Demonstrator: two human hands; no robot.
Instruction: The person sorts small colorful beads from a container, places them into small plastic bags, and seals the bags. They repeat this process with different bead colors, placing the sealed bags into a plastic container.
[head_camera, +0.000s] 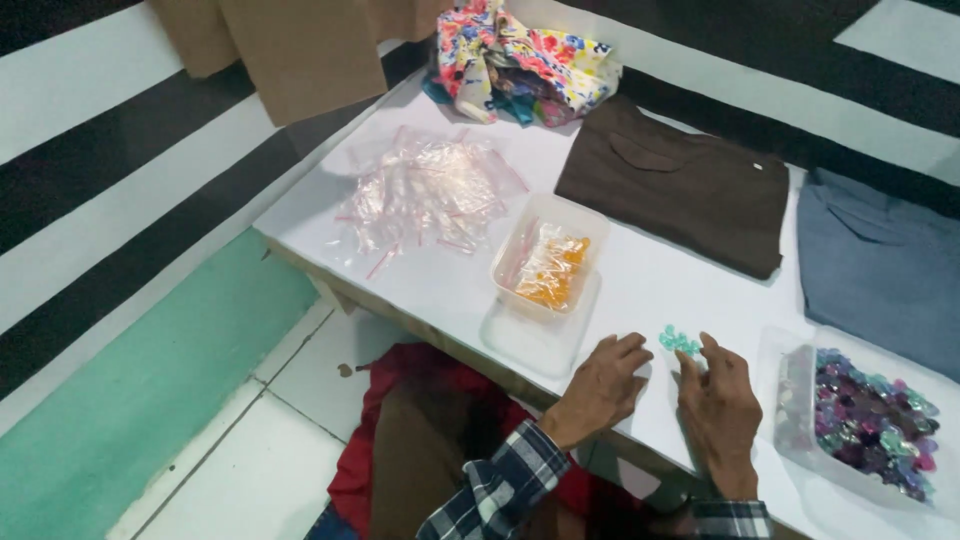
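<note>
A person's left hand (603, 385) and right hand (722, 405) rest on a white table (650, 290) at its near edge, either side of a small cluster of teal beads (680, 342). The left hand's fingers are curled loosely together, tips on the tabletop just beside the beads; the right hand's fingers are bent and close together, fingertips touching or almost touching the cluster, pinching nothing that can be made out. Plaid cuffs (500, 485) show at both wrists. By the near right corner sits a clear plastic tub (800, 420) of mixed purple, teal and pink beads. Toward the middle, a second clear container (548, 262) holds orange beads in small bags, resting on its lid. Beyond it lies a heap of empty zip bags (425, 190). Along the far edge lie a folded brown garment (680, 185), a folded blue-grey garment (880, 265) and a bundle of floral cloth (520, 60).
</note>
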